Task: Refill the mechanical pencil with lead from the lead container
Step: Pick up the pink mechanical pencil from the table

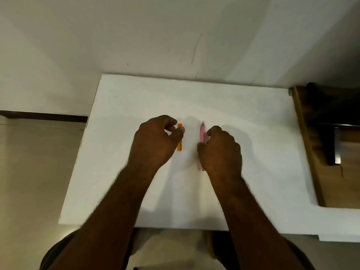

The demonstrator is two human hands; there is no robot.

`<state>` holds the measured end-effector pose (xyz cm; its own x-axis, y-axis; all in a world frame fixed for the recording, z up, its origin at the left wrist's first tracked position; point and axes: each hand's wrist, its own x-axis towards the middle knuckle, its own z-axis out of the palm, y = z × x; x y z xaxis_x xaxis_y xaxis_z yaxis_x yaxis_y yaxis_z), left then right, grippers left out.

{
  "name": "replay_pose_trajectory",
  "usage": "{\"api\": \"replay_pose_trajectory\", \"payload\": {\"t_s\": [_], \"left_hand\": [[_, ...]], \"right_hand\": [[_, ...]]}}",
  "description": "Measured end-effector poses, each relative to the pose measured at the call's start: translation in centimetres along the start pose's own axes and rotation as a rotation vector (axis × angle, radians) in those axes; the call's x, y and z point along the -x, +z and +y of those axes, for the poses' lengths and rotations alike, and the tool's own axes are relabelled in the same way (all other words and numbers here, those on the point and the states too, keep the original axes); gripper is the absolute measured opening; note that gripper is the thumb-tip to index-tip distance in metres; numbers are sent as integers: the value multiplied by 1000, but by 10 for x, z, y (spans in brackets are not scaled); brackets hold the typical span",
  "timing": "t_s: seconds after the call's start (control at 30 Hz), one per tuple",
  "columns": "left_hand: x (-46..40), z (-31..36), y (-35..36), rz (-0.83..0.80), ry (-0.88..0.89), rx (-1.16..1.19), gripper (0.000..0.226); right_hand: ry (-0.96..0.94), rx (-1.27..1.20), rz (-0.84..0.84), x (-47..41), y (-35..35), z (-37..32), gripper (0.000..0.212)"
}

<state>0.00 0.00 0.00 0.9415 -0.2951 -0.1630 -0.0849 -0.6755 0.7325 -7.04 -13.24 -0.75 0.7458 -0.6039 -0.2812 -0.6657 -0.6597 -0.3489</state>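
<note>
On the matte white table (243, 133), the left hand (155, 141) pinches the flat orange plastic lead container (179, 147); the right hand (221, 152) curls around the slim pink mechanical pencil (202, 131).

Pretty bare setup here, just two forearms coming up from the bottom of the frame toward the middle. No sleeves anywhere in view, no watch, no bracelets, no rings that I can make out on the left hand (155, 139) or the right hand (221, 151). Some fine hair shows along the outer edges of the forearms. Down at the bottom centre there's light beige or khaki clothing (171, 248) over the lap, a bit dim and blurry, so I can't tell whether it's shorts or trousers.
</note>
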Motion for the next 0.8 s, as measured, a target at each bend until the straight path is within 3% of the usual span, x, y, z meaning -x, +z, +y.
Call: {"api": "replay_pose_trajectory", "payload": {"t_s": [0.13, 0.37, 0.6, 0.8], "left_hand": [[-7, 2, 7, 3, -2, -12, 21], [-14, 7, 15, -83, -72, 121, 27], [-18, 7, 16, -130, -60, 290, 20], [-16, 10, 15, -136, -23, 264, 21]], "right_hand": [[34, -64, -25, -10, 1, 5, 24], [-76, -410, 10, -8, -12, -1, 33], [-144, -488, -87, -9, -14, -4, 26], [27, -817, 10, -23, -25, -6, 9]]}}
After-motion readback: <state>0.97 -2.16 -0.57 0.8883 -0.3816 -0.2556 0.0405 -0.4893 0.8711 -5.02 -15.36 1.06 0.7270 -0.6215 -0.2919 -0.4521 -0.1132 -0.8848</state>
